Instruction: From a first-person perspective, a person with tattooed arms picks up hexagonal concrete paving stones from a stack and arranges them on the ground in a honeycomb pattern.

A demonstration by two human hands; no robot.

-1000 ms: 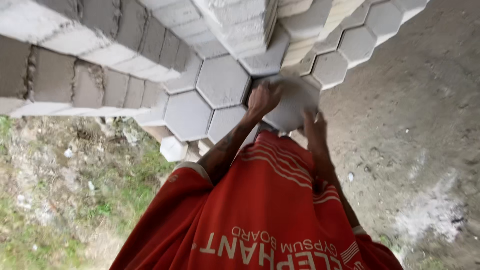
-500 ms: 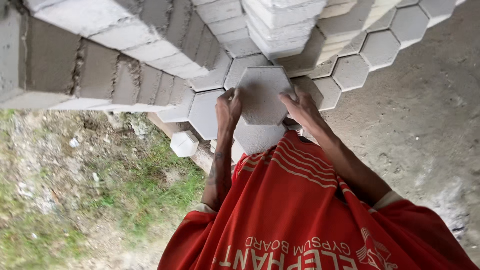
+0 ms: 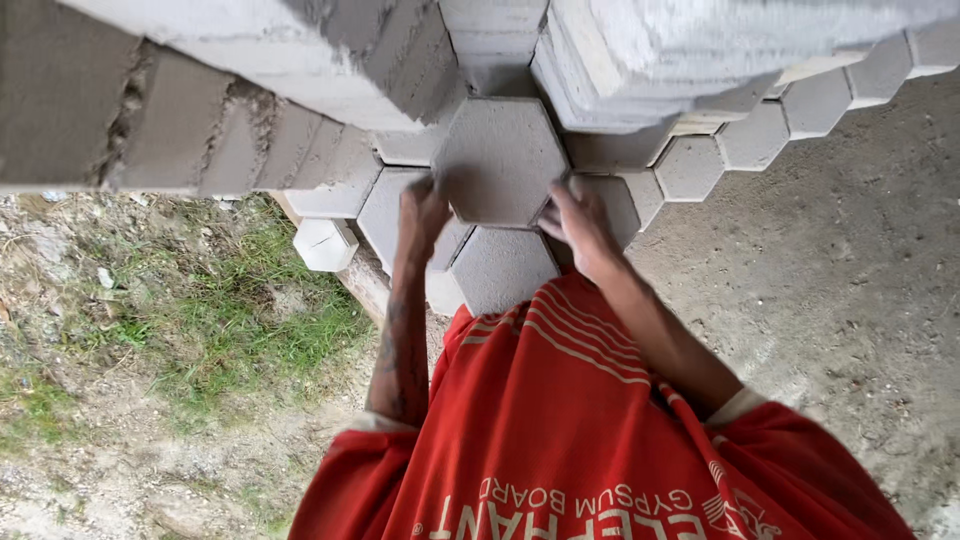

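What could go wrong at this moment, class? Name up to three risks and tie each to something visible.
1. The hexagonal paver is gripped only at its lower edges by the left hand and right hand; it could slip and drop.
2. Bare fingers sit close to the laid pavers, so they could get pinched.
3. The stacked pavers loom right beside the hands; a knock might shift them.

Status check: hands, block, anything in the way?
Left hand and right hand grip hexagonal grey block by opposite edges. Block above laid hexagon pavers. Stacked blocks crowd close behind.
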